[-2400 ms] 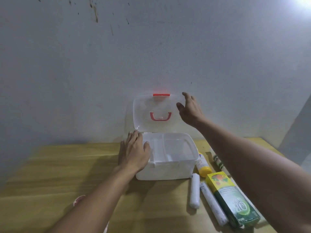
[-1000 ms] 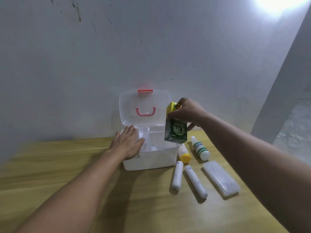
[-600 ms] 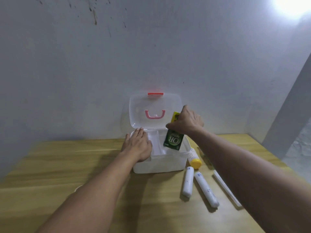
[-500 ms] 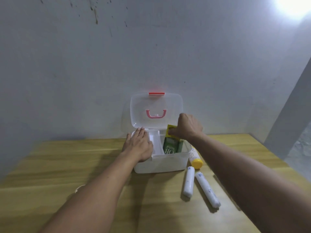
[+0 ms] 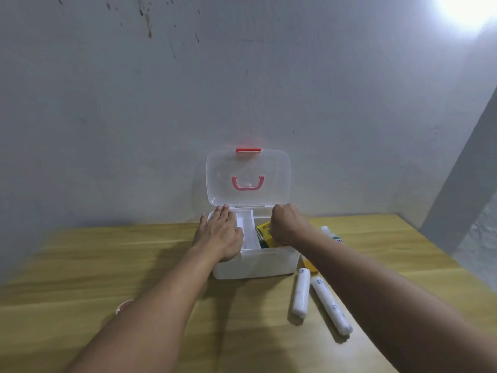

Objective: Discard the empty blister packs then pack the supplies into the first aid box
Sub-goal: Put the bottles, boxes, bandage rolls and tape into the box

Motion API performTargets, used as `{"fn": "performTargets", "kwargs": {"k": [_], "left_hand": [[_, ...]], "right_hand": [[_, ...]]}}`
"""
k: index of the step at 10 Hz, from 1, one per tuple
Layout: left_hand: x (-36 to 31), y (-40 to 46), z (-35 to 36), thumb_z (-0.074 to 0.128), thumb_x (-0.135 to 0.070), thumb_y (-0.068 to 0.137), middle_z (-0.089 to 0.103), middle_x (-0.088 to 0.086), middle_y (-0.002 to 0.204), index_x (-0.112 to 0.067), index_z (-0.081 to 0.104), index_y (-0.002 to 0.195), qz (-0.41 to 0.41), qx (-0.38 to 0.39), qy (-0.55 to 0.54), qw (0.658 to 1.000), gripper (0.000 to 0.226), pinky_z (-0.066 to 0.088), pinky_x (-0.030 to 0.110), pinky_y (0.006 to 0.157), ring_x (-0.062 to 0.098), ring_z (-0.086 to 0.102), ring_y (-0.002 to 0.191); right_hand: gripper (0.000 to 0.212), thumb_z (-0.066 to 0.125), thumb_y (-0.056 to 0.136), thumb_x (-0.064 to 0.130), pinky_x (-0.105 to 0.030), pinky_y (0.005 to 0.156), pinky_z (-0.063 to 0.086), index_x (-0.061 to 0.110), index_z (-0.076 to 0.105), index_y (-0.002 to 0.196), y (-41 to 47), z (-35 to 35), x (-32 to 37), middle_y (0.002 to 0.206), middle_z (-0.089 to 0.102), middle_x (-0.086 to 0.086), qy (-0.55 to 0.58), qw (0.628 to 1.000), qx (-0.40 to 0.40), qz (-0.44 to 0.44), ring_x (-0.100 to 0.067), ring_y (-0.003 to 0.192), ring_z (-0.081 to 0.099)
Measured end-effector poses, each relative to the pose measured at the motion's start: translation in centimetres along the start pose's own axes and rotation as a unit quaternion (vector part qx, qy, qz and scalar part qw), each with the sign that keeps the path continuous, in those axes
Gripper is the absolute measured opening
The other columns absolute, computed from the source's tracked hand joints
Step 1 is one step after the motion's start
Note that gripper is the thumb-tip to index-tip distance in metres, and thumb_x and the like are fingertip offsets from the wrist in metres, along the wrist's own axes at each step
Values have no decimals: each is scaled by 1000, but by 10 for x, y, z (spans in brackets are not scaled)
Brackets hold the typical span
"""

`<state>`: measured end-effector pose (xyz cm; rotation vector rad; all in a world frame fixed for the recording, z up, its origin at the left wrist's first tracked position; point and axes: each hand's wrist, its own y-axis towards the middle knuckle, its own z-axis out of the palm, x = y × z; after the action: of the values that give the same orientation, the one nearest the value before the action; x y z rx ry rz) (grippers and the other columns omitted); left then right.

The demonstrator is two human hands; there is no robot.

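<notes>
White first aid box (image 5: 255,262) on the tabletop (image 5: 80,265), against the wall, lid (image 5: 247,179) standing open and upright. Left hand (image 5: 219,235) flat on the box's left rim, fingers spread wide, gripping nothing. Right hand (image 5: 286,227) curled down into the box's right compartment, grip closed on the green-and-yellow carton (image 5: 262,234), partly sunk inside. Just right of the box: two white rolls (image 5: 301,292) side by side, the farther one (image 5: 332,305) longer and angled. Behind the right forearm, beside the box, a white bottle (image 5: 332,234) and a sliver of something yellow (image 5: 308,265), mostly hidden. Left of the box, under the left forearm, a small pinkish rim (image 5: 123,305), unclear what.
</notes>
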<state>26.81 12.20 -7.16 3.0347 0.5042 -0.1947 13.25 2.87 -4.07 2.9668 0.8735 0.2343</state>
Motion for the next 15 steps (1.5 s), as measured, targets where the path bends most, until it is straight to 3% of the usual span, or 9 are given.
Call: {"fn": "performTargets", "kwargs": {"k": [1,2,3,4,7,10,11,13,15], "left_hand": [[0,0,0,16,-34,99,-4,5,162,-9,1,152,1,-1,2,1000,60,1,46,121,17,-4,149],[0,0,1,15,-35,99,-5,5,162,-9,1,151,0,-1,3,1000,60,1,45,121,17,-5,149],[-1,0,0,15,-35,99,-5,4,162,-9,0,151,1,0,5,1000,60,0,44,121,17,-6,149],[0,0,0,15,-35,99,-6,4,162,-10,0,151,-1,-1,5,1000,60,-1,44,121,17,-6,149],[-3,-3,7,15,-35,99,-6,4,162,-11,-1,151,-5,-5,4,1000,60,-1,43,121,17,-6,149],[-9,4,7,16,-34,98,-4,3,162,-12,1,152,11,9,23,1000,60,4,50,120,17,-3,149],[2,7,0,15,-33,98,-1,4,163,-10,2,152,-4,0,44,999,60,5,52,119,18,-1,149],[-5,10,-4,17,-30,98,5,13,161,-2,7,150,18,9,94,995,61,6,47,120,25,6,149],[-4,9,-1,22,-28,98,9,16,160,0,10,149,29,-3,42,999,60,8,42,121,28,7,148]], "right_hand": [[9,51,84,4,-24,48,43,2,60,84,5,-5,-3,99,68,-20,20,997,69,5,-21,55,53],[41,56,81,6,-27,50,58,9,57,122,12,-7,-8,109,67,-15,75,985,155,11,-19,61,66],[60,67,78,14,-29,76,57,22,51,135,14,0,-11,125,60,-7,25,981,189,-40,-24,93,66],[38,68,78,22,-32,88,53,14,69,115,14,8,-8,117,67,-7,-61,986,126,-94,-25,103,63],[50,81,70,30,-35,91,53,4,70,110,7,15,-8,111,70,-11,5,994,108,-36,-25,102,64],[21,61,82,-7,-38,55,61,-1,62,103,-6,-44,-60,81,70,-24,280,959,20,46,-29,64,69],[5,68,81,1,-31,46,58,2,67,85,-19,-57,-87,68,68,-13,178,979,65,79,-20,57,68],[44,87,64,30,-33,48,57,-3,61,76,-70,-29,-132,71,65,-14,-15,949,255,184,-27,54,66],[49,88,54,30,-41,54,61,6,56,82,-88,-20,-125,75,62,-12,-10,952,234,198,-29,64,68]]}}
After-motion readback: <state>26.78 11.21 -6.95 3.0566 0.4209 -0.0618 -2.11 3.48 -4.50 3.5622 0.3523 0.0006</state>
